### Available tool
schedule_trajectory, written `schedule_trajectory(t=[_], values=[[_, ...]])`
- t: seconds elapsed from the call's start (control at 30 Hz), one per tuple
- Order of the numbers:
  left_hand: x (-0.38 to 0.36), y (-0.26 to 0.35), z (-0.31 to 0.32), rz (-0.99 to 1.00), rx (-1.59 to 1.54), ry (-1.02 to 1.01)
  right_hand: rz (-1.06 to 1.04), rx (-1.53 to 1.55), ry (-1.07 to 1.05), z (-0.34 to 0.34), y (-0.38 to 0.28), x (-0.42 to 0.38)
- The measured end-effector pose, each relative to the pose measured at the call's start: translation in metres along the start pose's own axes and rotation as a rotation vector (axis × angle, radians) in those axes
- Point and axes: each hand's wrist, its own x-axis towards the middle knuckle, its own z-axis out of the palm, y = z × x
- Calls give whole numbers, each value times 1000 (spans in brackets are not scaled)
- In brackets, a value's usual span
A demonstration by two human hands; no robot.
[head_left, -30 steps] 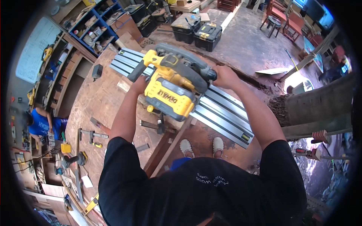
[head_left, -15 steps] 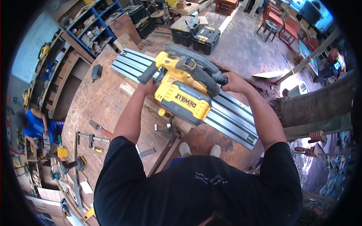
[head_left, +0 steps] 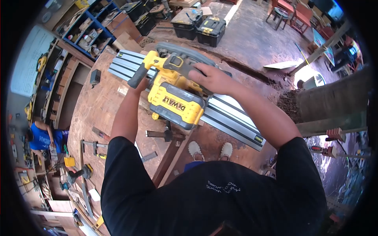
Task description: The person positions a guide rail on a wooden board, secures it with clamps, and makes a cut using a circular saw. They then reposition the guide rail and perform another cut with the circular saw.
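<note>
A yellow and black DeWalt track saw (head_left: 177, 103) sits on a long silver guide rail (head_left: 236, 124) that crosses the wooden workbench (head_left: 92, 118). My right hand (head_left: 214, 80) is wrapped over the black top handle of the saw. Beside the saw's front grip is my left hand (head_left: 142, 84); its fingers are hidden behind the saw body, so their hold does not show. Under the saw's battery side, a clamp (head_left: 167, 134) stands at the bench edge. The saw's blade and base are mostly out of sight.
A bar clamp (head_left: 94, 146), a chisel-like tool (head_left: 101, 133) and a small dark block (head_left: 95, 77) lie on the bench. Black toolboxes (head_left: 211, 31) stand on the floor beyond. A person in blue (head_left: 41, 135) is at the left; a post (head_left: 330, 104) rises at the right.
My right hand has moved from the saw's rear end onto its top handle. The saw sits slightly farther left along the rail. My left hand stays beside the front grip.
</note>
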Motion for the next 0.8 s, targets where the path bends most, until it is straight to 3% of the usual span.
schedule_trajectory(t=[0.07, 0.1, 0.27, 0.33, 0.4, 0.47, 0.53, 0.8], values=[[19, 55, -41, -173, 248, -282, 165, 118, -115, -2, -3, 15], [18, 56, -40, -123, 243, -173, 226, 195, -91, 4, -4, 22], [23, 65, -56, -322, 75, -300, 309, 296, -154, 3, -25, 40], [18, 50, -49, -389, -6, -352, 402, 296, -282, -1, -21, 46], [7, 14, -14, -314, 61, -151, 410, 268, -273, -4, -30, 45], [26, 71, -68, -486, 77, -319, 432, 242, -274, -2, -29, 43], [36, 80, -80, -538, 75, -411, 427, 245, -248, -5, -24, 40], [38, 71, -68, -564, 167, -426, 488, 339, -247, -43, -24, -40]])
